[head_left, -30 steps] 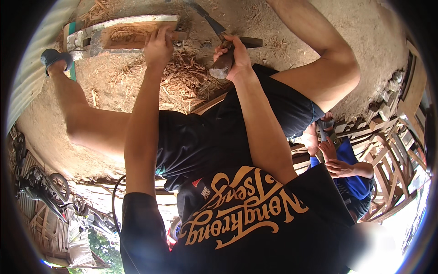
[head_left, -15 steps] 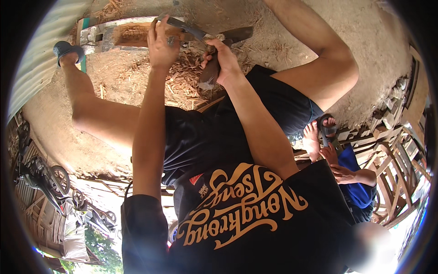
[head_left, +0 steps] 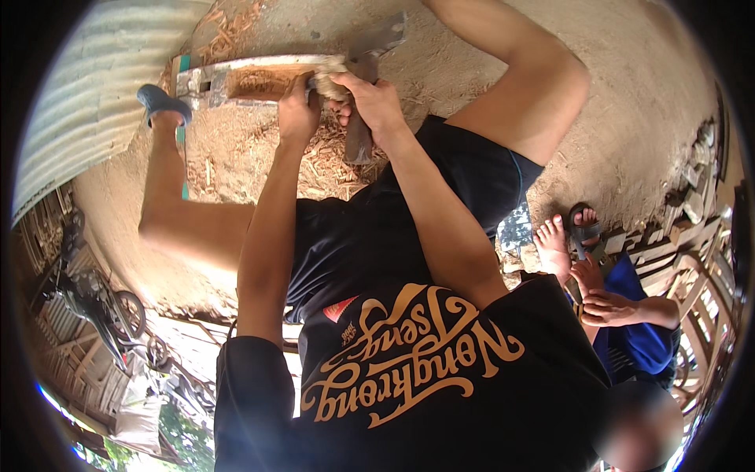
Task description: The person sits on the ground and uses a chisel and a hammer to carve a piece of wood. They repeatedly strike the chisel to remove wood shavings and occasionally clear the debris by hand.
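In front of me is an adze-like tool with a dark wooden handle [head_left: 359,143] and a pale, rope-like binding [head_left: 329,79]. From the binding a blurred dark arm [head_left: 381,38] of the tool slants away to the upper right. My right hand [head_left: 376,106] is closed around the tool below the binding, its thumb laid toward the pale lump. Pressed up against the binding's left side, my left hand [head_left: 299,114] has its fingers curled on the tool, their tips partly hidden. Just beyond my left hand lies a long wooden piece [head_left: 216,85] with a hollowed trough.
Wood shavings [head_left: 326,149] cover the ground between my legs. A corrugated sheet [head_left: 102,86] stands at the left. At right, another person's hands [head_left: 605,307] rest together near sandalled feet, with stacked wood [head_left: 692,252] behind. A motorcycle [head_left: 94,311] is at lower left.
My left hand has moved right and down, from the far end of the tool's dark blade to beside the binding. The tool has turned, its other arm now pointing more upward.
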Tool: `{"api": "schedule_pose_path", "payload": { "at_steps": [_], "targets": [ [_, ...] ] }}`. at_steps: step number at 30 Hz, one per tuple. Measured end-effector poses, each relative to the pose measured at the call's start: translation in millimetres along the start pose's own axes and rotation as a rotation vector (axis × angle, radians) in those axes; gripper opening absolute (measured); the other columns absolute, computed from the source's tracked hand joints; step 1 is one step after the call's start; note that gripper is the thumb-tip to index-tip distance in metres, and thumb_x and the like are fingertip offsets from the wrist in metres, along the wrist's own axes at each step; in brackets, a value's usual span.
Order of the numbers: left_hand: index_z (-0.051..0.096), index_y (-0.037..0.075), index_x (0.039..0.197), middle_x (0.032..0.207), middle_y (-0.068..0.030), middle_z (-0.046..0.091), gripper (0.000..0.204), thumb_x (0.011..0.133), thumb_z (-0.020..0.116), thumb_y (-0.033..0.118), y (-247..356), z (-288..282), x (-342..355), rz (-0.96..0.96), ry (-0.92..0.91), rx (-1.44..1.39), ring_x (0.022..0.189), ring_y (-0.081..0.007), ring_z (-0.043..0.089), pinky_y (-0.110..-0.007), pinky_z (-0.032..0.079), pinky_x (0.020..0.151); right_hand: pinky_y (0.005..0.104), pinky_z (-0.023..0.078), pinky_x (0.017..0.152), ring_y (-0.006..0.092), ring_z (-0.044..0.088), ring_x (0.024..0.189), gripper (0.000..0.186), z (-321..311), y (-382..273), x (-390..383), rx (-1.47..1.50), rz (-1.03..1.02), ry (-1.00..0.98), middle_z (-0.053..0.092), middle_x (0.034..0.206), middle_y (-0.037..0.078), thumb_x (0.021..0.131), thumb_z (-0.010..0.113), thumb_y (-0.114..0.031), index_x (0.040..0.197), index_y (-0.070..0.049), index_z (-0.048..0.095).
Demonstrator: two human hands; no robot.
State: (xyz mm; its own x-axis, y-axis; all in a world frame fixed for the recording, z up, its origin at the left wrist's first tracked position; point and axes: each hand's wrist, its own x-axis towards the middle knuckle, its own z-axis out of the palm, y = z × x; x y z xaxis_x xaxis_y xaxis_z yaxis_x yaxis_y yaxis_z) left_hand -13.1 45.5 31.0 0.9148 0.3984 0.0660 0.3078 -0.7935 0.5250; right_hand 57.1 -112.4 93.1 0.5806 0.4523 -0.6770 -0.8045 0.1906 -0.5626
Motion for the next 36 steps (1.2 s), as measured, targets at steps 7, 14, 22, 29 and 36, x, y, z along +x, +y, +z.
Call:
{"api": "schedule_pose_path", "payload": {
  "at_steps": [7, 14, 22, 29, 36],
  "targets": [
    [0.071, 0.006, 0.116, 0.116, -0.0104, 0.07, 0.023, 0.098, 0.063, 0.017, -6, -5, 11, -0.457, 0.041, -0.492, 0.104, -0.0201, 0.062, -0.03, 0.046, 0.096, 0.0307, 0.048, 0.049, 0.014, 0.053, 0.052, 0.039, -9, -9, -7, -0.032, 0.025, 0.06, 0.064, 0.072, 0.013, 0.084, 0.072, -0.025, 0.103, 0.007, 0.06],
    [0.07, 0.004, 0.114, 0.118, -0.0091, 0.069, 0.021, 0.101, 0.058, 0.015, -53, 8, 1, -0.449, 0.025, -0.747, 0.11, -0.0177, 0.058, -0.031, 0.043, 0.101, 0.0308, 0.048, 0.051, 0.0135, 0.051, 0.054, 0.029, -13, -7, -7, 0.019, 0.03, 0.13, 0.06, 0.071, 0.012, 0.085, 0.069, -0.019, 0.097, 0.003, 0.056],
    [0.057, 0.008, 0.102, 0.115, -0.0077, 0.069, 0.004, 0.099, 0.056, 0.006, -45, 17, 10, -0.475, 0.087, -1.064, 0.109, -0.0176, 0.061, -0.031, 0.046, 0.097, 0.0317, 0.046, 0.048, 0.0146, 0.052, 0.053, 0.021, -2, 5, 0, -0.257, 0.055, 0.099, 0.059, 0.069, 0.011, 0.085, 0.068, -0.015, 0.09, 0.002, 0.057],
    [0.068, 0.002, 0.106, 0.097, -0.0052, 0.072, 0.026, 0.102, 0.057, 0.024, -32, -11, 7, -0.563, -0.013, -0.74, 0.088, -0.0149, 0.065, -0.033, 0.052, 0.081, 0.0323, 0.044, 0.045, 0.0154, 0.053, 0.05, 0.019, 19, 19, 10, -0.544, 0.078, 0.02, 0.058, 0.067, 0.009, 0.088, 0.067, -0.014, 0.083, 0.001, 0.057],
    [0.07, 0.004, 0.101, 0.095, -0.0127, 0.074, 0.021, 0.097, 0.063, 0.023, -65, -2, 16, -0.519, 0.035, -0.852, 0.083, -0.0192, 0.065, -0.04, 0.053, 0.074, 0.0316, 0.045, 0.046, 0.0146, 0.052, 0.049, 0.019, 78, -9, 2, -0.775, 0.021, -0.144, 0.056, 0.067, 0.007, 0.09, 0.068, -0.016, 0.088, 0.0, 0.056]
  ]
}}
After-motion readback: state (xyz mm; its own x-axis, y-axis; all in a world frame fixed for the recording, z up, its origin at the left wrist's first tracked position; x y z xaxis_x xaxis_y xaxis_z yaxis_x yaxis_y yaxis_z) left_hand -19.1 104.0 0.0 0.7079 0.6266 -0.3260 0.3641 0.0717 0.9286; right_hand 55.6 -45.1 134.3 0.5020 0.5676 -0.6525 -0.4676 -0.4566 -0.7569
